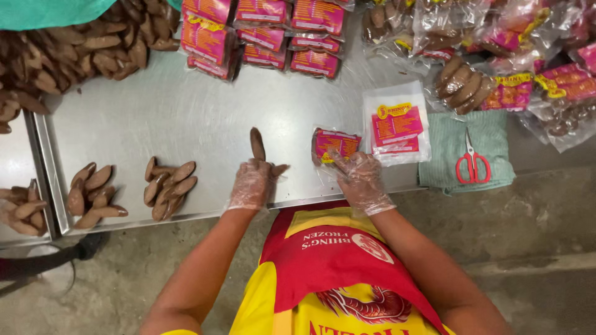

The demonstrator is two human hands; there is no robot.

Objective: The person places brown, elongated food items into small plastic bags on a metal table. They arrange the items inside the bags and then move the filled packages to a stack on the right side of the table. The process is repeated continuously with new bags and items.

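My left hand (251, 183), in a thin clear glove, holds a brown oblong sausage-like piece (257, 144) upright, with another piece's tip poking out at the thumb side. My right hand (361, 180), also gloved, grips a clear plastic bag with a pink and yellow label (335, 144), held just right of the left hand over the steel table (186, 118). Both hands hover near the table's front edge.
Two small heaps of brown pieces (167, 186) (92, 193) lie left of my hands, a big pile (68, 53) at the back left. Filled labelled packs (264, 34) are stacked at the back; a pile of empty bags (397, 124) and red-handled scissors (472, 164) on a green cloth lie right.
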